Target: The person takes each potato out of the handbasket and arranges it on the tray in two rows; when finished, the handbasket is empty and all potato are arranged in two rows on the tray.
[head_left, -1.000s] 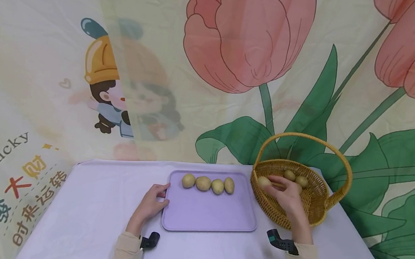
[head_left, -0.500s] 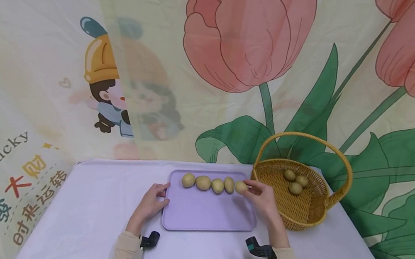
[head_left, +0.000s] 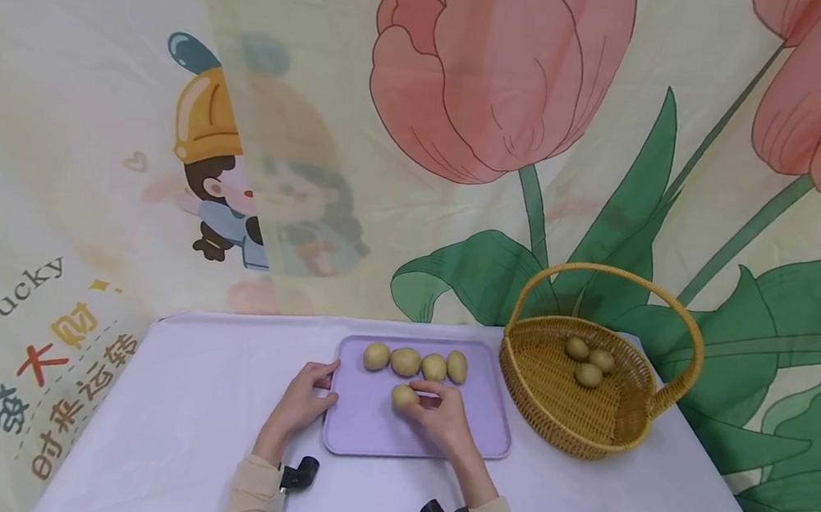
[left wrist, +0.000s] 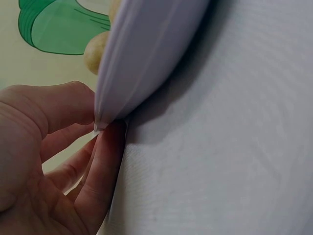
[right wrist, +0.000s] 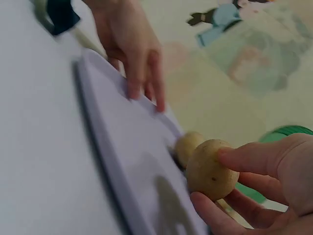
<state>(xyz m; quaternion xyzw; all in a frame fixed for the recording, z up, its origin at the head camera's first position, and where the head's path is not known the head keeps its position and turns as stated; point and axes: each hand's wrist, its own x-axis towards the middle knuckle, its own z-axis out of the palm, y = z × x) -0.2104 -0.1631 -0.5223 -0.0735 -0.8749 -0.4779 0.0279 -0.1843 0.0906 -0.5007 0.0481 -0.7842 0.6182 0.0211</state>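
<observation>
My right hand (head_left: 445,418) pinches a potato (right wrist: 211,169) between thumb and fingertips. In the head view it is over the middle of the purple tray (head_left: 364,433), and the right wrist view shows the potato's shadow on the tray. A row of several potatoes (head_left: 405,362) lies along the tray's far side. At the tray's left edge is my left hand (head_left: 302,400), with its thumb and fingers holding the rim. The left wrist view shows the thumb against the rim and a finger by its underside.
Right of the tray stands a wicker basket (head_left: 552,406) with a tall arched handle; 3 potatoes (head_left: 588,375) lie inside it. A white cloth (head_left: 221,370) covers the table. A printed curtain (head_left: 320,115) hangs behind the far edge.
My right hand took a potato out of the basket, carried it left to the right end of the row, then on to the tray's middle, nearer me. The left hand stays at the rim.
</observation>
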